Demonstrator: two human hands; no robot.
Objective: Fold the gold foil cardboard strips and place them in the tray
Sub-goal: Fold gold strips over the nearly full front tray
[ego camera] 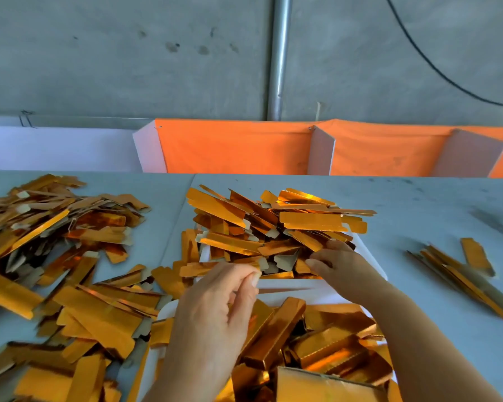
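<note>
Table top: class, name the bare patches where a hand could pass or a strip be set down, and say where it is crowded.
Bare table lies between the far tray and the small strip bundle, and beyond that bundle. A narrow bare lane runs between the left strip pile and the far tray. Crowded: left side, both trays, around both hands.

The strips [311,220] were thin cardboard with a glossy, mirror-like gold foil face that reflected orange; their reverse sides and end tabs showed matt, pale bare board. The tray [291,285] was smooth, matt white. The tabletop [418,204] was a matt pale grey-blue surface with dark scuffs. Behind it, the cloth [233,146] was matt orange fabric. The wall [99,53] was rough grey concrete, and the pole [279,56] was dull metal.
</note>
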